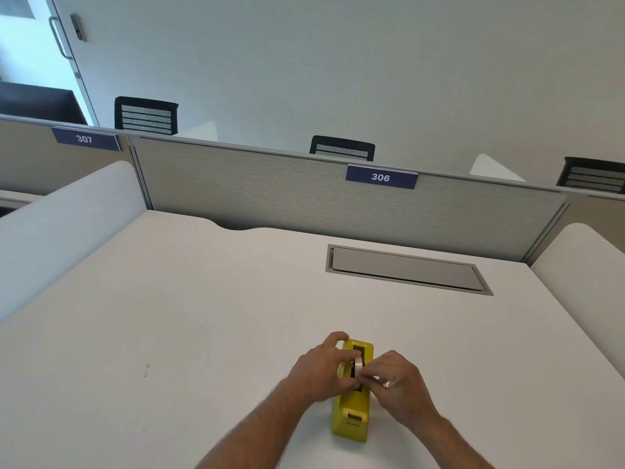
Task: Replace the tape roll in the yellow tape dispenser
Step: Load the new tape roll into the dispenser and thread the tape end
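Head view shows the yellow dispenser [351, 411] near your edge of the white desk [169, 316], cutter end towards you. Your left hand [321, 370] is curled around its left side, thumb and fingers closing on the tape roll [355, 365] in the slot. Your right hand [402, 384] pinches at the roll from the other side; whether it holds the roll or its loose end, I cannot tell. Brace the body with your left, keep the roll square to the slot, and move it straight so the hub does not jam.

Yellow tape dispenser [351, 414] upright on desk (tape roll [356, 365] seated)
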The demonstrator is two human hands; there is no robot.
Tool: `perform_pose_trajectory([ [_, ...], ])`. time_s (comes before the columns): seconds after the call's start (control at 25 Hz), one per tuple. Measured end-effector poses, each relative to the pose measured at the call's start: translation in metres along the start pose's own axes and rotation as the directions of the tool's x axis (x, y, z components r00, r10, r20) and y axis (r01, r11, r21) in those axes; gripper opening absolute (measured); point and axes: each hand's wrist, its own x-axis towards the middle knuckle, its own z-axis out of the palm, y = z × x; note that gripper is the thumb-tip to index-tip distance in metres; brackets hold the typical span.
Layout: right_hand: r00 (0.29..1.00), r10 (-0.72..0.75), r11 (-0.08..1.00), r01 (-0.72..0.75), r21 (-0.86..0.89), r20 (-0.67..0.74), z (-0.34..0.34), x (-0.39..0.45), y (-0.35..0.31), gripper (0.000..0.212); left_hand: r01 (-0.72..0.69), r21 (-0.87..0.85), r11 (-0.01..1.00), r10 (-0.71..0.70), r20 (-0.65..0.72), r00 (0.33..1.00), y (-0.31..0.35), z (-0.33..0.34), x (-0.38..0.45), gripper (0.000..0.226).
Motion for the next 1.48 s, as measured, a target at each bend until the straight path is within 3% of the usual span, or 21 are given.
perform_pose_trajectory([
  [0.48, 1.000, -0.016, 0.998, 0.016, -0.056, -0.011, -0.0021, -0.0049, -0.0053, 0.012, 0.002, 0.005, 1.000, -0.002, -0.002, 1.000, 0.0006, -0.0006, 0.0006, 0.059],
  [0.84, 1.000, -0.002, 0.999, 0.003, -0.050, 0.005, 0.0023, -0.0063, -0.0075, 0.020, 0.009, 0.002, 1.000, -0.009, 0.001, 1.000, 0.0032, -0.0025, -0.0007, 0.059],
  [0.96, 0.999, 0.030, 0.999, -0.030, -0.015, -0.018, 0.0020, -0.0055, -0.0043, 0.012, 0.005, -0.008, 1.000, -0.005, 0.003, 1.000, 0.0037, -0.0030, -0.0008, 0.058],
  [1.16, 1.000, 0.023, 0.999, -0.023, -0.023, 0.013, 0.0014, -0.0056, -0.0043, 0.021, 0.008, -0.003, 1.000, -0.008, 0.006, 1.000, 0.0020, -0.0025, -0.0002, 0.058],
  [1.48, 0.995, 0.096, 0.992, -0.097, 0.085, 0.017, 0.0001, -0.0014, -0.0031, 0.016, 0.022, -0.053, 0.998, -0.024, -0.022, 0.999, -0.0007, 0.0023, 0.0014, 0.059],
])
